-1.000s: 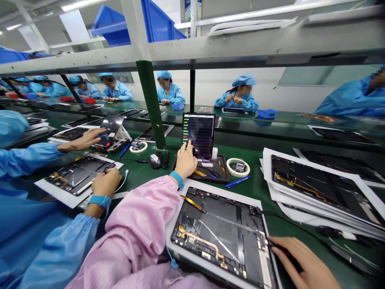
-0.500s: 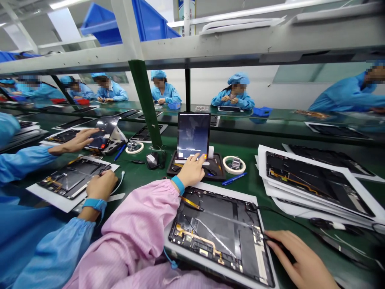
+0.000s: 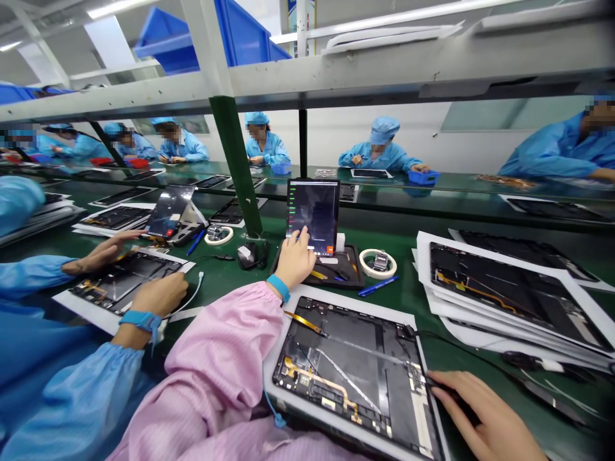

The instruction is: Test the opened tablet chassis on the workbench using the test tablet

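Observation:
My left hand (image 3: 296, 256), with a blue wrist strap (image 3: 278, 288), reaches to an upright screen (image 3: 317, 208). Its fingers are stretched out, a fingertip at the lower part of the display. The screen stands in a black tray (image 3: 353, 272) that holds small parts. In front of me an opened tablet housing (image 3: 355, 365) lies on a white sheet, its orange flex cables and boards exposed. My right hand (image 3: 485, 410) is at the housing's right edge, thumb and index finger closed on a slim black piece, seemingly a cable plug; the palm partly hides it.
Stacked housings on white sheets (image 3: 514, 294) stand at right, near black cables (image 3: 542, 397). Behind the tablet are a tape roll (image 3: 378, 262), a blue pen (image 3: 378, 286) and a mouse (image 3: 247, 255). A co-worker's hands (image 3: 158, 294) work at left. A shelf crosses overhead.
My left hand has moved left across the screen, which now shows lines of green text. My right hand stays at the housing's edge. The neighbour's far hand has dropped from the other screen to the housing.

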A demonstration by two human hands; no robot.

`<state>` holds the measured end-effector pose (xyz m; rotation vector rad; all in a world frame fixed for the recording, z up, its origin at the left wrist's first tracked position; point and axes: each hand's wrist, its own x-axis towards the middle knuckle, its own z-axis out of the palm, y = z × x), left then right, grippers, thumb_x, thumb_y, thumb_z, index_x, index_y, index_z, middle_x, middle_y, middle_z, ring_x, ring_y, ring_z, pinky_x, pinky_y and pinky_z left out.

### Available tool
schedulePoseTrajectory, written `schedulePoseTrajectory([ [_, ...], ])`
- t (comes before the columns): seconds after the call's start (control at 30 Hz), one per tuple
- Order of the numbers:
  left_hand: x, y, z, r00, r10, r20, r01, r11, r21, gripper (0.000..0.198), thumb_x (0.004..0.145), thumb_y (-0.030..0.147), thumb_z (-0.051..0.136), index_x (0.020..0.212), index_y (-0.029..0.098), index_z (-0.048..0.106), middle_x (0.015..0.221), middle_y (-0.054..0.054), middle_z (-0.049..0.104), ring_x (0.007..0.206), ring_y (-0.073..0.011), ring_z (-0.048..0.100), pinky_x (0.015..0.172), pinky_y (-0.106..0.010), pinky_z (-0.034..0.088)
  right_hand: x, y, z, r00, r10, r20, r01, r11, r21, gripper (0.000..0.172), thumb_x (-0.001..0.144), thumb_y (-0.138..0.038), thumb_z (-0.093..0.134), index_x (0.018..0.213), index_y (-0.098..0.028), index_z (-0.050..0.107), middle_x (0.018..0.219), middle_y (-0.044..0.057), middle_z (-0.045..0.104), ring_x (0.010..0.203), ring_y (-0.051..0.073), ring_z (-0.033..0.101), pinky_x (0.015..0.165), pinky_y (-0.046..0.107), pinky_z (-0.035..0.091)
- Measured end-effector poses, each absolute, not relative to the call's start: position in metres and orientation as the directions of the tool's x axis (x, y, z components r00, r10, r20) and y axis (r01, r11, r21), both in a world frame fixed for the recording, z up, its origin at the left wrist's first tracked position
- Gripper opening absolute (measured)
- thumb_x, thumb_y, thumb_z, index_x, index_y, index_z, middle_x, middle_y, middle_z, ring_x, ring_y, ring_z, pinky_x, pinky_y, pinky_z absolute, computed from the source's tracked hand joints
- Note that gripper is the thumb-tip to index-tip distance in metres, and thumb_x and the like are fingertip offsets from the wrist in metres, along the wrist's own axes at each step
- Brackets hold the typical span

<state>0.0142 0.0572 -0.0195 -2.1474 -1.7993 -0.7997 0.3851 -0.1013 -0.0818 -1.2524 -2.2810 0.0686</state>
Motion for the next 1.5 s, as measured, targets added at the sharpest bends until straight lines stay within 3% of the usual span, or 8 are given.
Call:
schedulePoseTrajectory([
  [0.13,0.003,0.064,-0.02,0.009,0.812,0.583,0.964,-0.162,0.211,0.055,0.086,0.021,0.039,0.138,0.006,0.034,0.132,-0.018,0.053,0.129,-0.0294,0.035,0.099,-0.043,0.033,0.386,-0.101,-0.082,-0.429,0.795,0.43,0.77,0.57,-0.287,0.026,0.091,-0.042,0.051,0.104,-0.025,0.066,0.099,0.004,0.068,0.089,0.02,0.066,0.076,0.03,0.057],
  [0.53,0.003,0.065,-0.023,0.009,0.796,0.606,0.972,-0.15,0.183,0.052,0.084,0.02,0.041,0.134,0.005,0.039,0.126,-0.016,0.057,0.126,-0.0287,0.039,0.096,-0.042,0.035,0.386,-0.102,-0.08,-0.444,0.774,0.451,0.769,0.588,-0.251,0.026,0.092,-0.043,0.05,0.104,-0.024,0.064,0.099,0.004,0.068,0.089,0.019,0.066,0.076,0.028,0.056],
  [0.87,0.011,0.075,-0.008,0.151,0.77,0.619,0.952,-0.282,0.118,0.057,0.084,0.021,0.042,0.138,0.005,0.034,0.128,-0.015,0.056,0.13,-0.0281,0.035,0.101,-0.041,0.031,0.385,-0.099,-0.081,-0.445,0.777,0.446,0.764,0.589,-0.263,0.024,0.092,-0.04,0.05,0.104,-0.025,0.064,0.097,0.003,0.068,0.087,0.019,0.066,0.076,0.029,0.056],
  [1.13,0.02,0.08,0.002,0.167,0.793,0.586,0.964,-0.256,0.073,0.052,0.083,0.02,0.043,0.133,0.005,0.039,0.133,-0.018,0.052,0.131,-0.0299,0.034,0.102,-0.043,0.031,0.384,-0.102,-0.083,-0.442,0.768,0.463,0.761,0.594,-0.258,0.024,0.093,-0.04,0.049,0.104,-0.024,0.064,0.098,0.004,0.068,0.088,0.02,0.065,0.077,0.03,0.056],
  [1.2,0.038,0.06,0.01,0.12,0.806,0.58,0.968,-0.224,0.112,0.051,0.082,0.018,0.045,0.131,0.005,0.04,0.128,-0.019,0.054,0.126,-0.0302,0.04,0.098,-0.043,0.035,0.382,-0.102,-0.079,-0.449,0.76,0.469,0.766,0.598,-0.236,0.025,0.093,-0.039,0.049,0.106,-0.024,0.064,0.098,0.005,0.068,0.088,0.02,0.065,0.077,0.03,0.055],
  [1.27,0.064,0.033,0.014,0.095,0.844,0.528,0.96,-0.217,0.175,0.045,0.081,0.017,0.045,0.126,0.007,0.045,0.114,-0.017,0.061,0.106,-0.0276,0.054,0.088,-0.039,0.042,0.38,-0.103,-0.074,-0.48,0.741,0.469,0.765,0.615,-0.189,0.025,0.093,-0.039,0.048,0.107,-0.024,0.063,0.094,0.005,0.067,0.085,0.02,0.064,0.075,0.03,0.055],
  [1.37,0.102,-0.001,0.006,0.33,0.852,0.407,0.884,-0.43,0.184,0.026,0.087,0.028,0.046,0.106,0.015,0.057,0.089,-0.009,0.064,0.084,-0.0232,0.058,0.076,-0.036,0.045,0.375,-0.105,-0.067,-0.545,0.704,0.455,0.752,0.651,-0.106,0.023,0.095,-0.036,0.045,0.104,-0.024,0.063,0.083,0.004,0.064,0.075,0.019,0.062,0.068,0.03,0.053],
  [1.5,0.125,-0.013,-0.022,0.622,0.718,0.312,0.708,-0.686,0.165,0.035,0.09,0.045,0.046,0.082,0.017,0.064,0.085,-0.007,0.063,0.087,-0.0225,0.055,0.075,-0.034,0.044,0.364,-0.115,-0.062,-0.523,0.731,0.438,0.779,0.619,-0.102,0.023,0.096,-0.021,0.037,0.101,-0.021,0.059,0.086,0.005,0.061,0.077,0.018,0.06,0.068,0.03,0.051],
])
